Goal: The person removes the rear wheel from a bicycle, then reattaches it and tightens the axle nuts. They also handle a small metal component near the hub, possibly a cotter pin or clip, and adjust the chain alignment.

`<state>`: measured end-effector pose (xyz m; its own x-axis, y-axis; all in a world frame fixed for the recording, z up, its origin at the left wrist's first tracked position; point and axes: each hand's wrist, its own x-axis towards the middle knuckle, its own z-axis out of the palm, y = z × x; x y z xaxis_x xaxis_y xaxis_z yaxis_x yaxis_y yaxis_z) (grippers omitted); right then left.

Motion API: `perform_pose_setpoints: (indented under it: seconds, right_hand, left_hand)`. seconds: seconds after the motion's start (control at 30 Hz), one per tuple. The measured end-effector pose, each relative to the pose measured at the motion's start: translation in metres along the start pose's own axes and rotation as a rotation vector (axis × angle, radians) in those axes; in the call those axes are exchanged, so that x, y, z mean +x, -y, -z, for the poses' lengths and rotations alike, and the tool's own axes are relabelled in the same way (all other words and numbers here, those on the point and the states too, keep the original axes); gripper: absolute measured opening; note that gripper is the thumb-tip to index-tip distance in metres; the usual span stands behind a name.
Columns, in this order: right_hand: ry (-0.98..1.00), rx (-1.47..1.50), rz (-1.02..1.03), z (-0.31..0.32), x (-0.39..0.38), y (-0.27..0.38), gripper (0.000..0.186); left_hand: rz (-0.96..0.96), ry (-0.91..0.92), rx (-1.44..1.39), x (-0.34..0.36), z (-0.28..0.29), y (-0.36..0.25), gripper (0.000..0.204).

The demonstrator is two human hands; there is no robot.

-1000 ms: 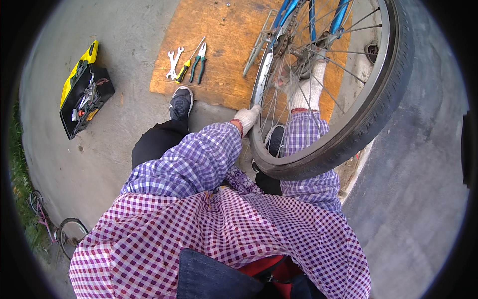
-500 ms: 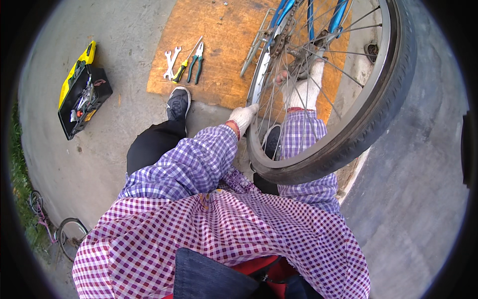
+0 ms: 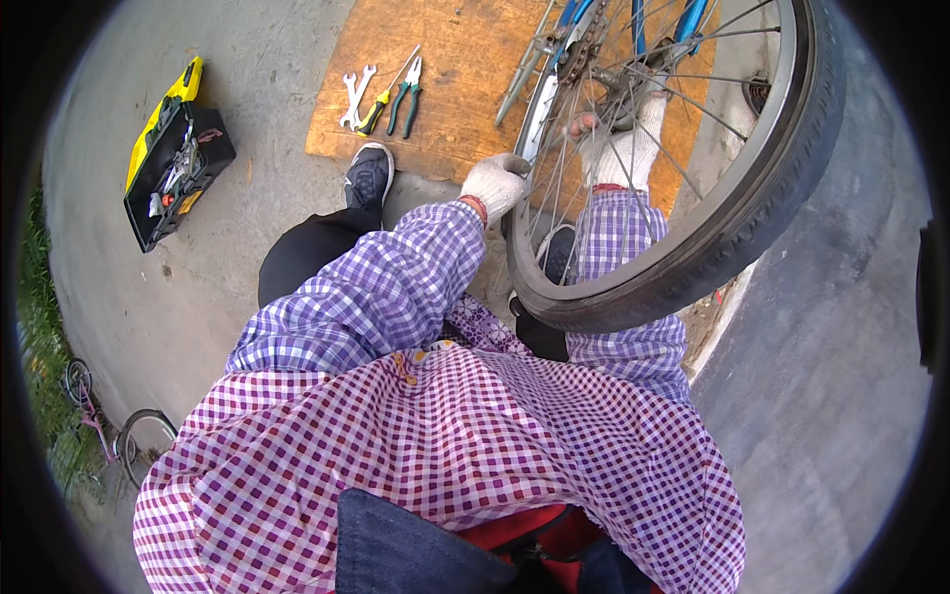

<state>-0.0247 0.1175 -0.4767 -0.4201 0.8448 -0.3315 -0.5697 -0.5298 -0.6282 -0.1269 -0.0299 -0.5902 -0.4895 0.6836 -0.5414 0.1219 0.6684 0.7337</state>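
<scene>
An upturned blue bicycle shows its spoked wheel [image 3: 683,255] tilted in front of me, black tire nearest. My left hand [image 3: 495,185], in a white knit glove, is closed at the left side of the wheel, fingers curled against the rim. Seen through the spokes, my right hand [image 3: 625,153] is on the far side near the hub [image 3: 621,87]. It wears a similar glove with bare fingertips showing. Its fingers are bent by the hub parts; what they grip is partly hidden. A chain [image 3: 574,59] and blue frame tubes [image 3: 690,22] lie beyond.
On a wooden board [image 3: 450,139] lie two wrenches [image 3: 356,96], a yellow screwdriver [image 3: 374,114] and green-handled pliers [image 3: 405,99]. An open black toolbox with a yellow lid [image 3: 178,173] stands left on concrete. A pink bicycle [image 3: 94,416] is at far left.
My left hand has slid a little farther up along the rim, its fingers more curled. My right hand stays near the hub. The whole view has shifted slightly.
</scene>
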Motion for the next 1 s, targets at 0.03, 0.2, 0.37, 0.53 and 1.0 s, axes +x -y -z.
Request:
perform_pose_setpoints:
  seconds: [0.03, 0.2, 0.37, 0.53, 1.0]
  right_hand:
    - [-0.003, -0.002, -0.001, -0.001, 0.0, 0.001, 0.083]
    - [-0.02, -0.01, -0.012, -0.007, 0.001, 0.008, 0.084]
    - [-0.038, -0.006, -0.025, -0.017, 0.002, 0.017, 0.085]
    - [-0.045, 0.004, -0.041, -0.026, 0.001, 0.023, 0.086]
    - [-0.024, -0.003, -0.028, -0.037, 0.002, 0.031, 0.088]
  left_hand:
    - [-0.015, 0.091, -0.064, -0.004, 0.0, -0.006, 0.04]
    - [-0.028, 0.041, -0.327, -0.028, 0.005, -0.029, 0.038]
    - [-0.152, -0.016, 0.053, -0.041, 0.007, -0.058, 0.048]
    - [-0.248, -0.04, 0.157, -0.045, 0.026, -0.078, 0.042]
    - [-0.29, -0.048, 0.199, -0.053, 0.044, -0.1, 0.041]
